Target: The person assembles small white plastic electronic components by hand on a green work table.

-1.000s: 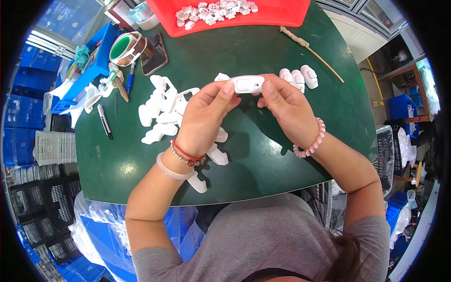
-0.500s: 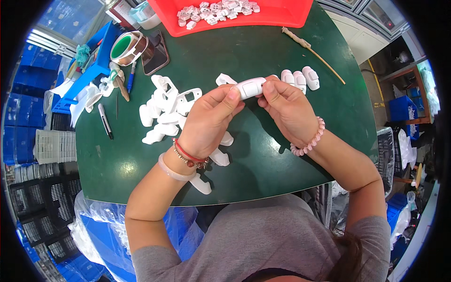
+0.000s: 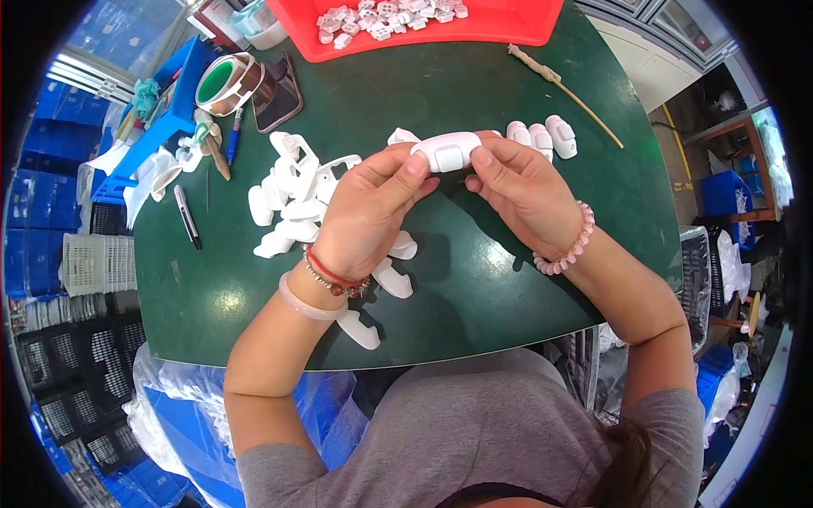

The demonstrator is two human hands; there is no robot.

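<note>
Between my two hands is a white rounded plastic housing (image 3: 447,153) with a squarish raised button-like part on its face. My left hand (image 3: 381,190) pinches its left end between thumb and fingers. On its right end, my right hand (image 3: 521,186) closes with thumb and forefinger. Loose white plastic shell pieces (image 3: 296,182) lie in a heap left of my left hand, some partly hidden behind it. More white shells (image 3: 392,279) lie near my left wrist. Just beyond my right hand stand several similar white housings (image 3: 561,137) in a row.
A red bin (image 3: 440,49) with many small white parts sits at the far edge of the green table (image 3: 474,313). At the far right lies a thin wrapped stick (image 3: 563,85). Tape roll (image 3: 222,83), phone (image 3: 278,97), pens and a blue rack (image 3: 165,127) are at left.
The housing has turned in my fingers, so its raised part faces up more squarely. Both hands have shifted slightly, and both still hold it.
</note>
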